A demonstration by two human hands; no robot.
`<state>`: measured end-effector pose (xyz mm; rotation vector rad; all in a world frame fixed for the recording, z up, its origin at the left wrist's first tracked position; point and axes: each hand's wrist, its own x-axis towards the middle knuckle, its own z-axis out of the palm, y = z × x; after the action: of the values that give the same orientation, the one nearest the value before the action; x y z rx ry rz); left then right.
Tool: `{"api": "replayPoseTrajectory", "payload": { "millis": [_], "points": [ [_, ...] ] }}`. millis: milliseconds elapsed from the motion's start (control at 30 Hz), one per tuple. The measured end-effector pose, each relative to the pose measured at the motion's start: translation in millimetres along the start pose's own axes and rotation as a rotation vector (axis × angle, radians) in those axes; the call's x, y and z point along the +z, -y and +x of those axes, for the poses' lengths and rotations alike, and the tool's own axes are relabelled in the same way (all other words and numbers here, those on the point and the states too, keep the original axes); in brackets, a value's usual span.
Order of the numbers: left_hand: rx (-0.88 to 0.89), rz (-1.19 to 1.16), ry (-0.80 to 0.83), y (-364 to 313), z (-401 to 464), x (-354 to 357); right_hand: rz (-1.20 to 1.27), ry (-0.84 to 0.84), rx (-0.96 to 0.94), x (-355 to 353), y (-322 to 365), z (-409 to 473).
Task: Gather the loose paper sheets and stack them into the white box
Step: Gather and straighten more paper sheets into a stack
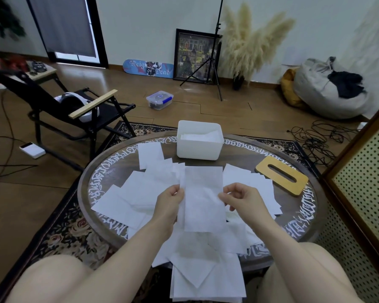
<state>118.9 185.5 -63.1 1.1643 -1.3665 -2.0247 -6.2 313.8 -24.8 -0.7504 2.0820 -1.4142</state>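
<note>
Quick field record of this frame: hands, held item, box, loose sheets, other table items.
left hand: pinching the held sheet's left edge
right hand: pinching its right edge
held sheet: white, lifted above the table
white box: far side of the round table, open, some sheets already inside
loose sheets: many, scattered over the table, some overhanging the near edge
wooden slotted lid: flat, right of the box

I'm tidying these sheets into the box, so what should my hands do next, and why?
Probably carry the held sheet forward and lay it in the white box. The left hand and right hand pinch its side edges, lifted above the loose sheets, and the box stands open with paper already inside.
</note>
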Motion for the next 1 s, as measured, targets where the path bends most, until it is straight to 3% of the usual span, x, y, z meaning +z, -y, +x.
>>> {"api": "replayPoseTrajectory", "payload": {
  "millis": [300, 867, 1000],
  "points": [
    [-0.064, -0.104, 0.106, 1, -2, 0, 0.083, 0.004, 0.015, 8, -1, 6],
    [-0.051, -0.137, 0.098, -6, -9, 2, 0.14, -0.021, 0.147, 7, -10, 6],
    [0.014, 0.047, 0.105, -2, -9, 0, 0.142, -0.019, 0.144, 10, -16, 7]
  ]
}}
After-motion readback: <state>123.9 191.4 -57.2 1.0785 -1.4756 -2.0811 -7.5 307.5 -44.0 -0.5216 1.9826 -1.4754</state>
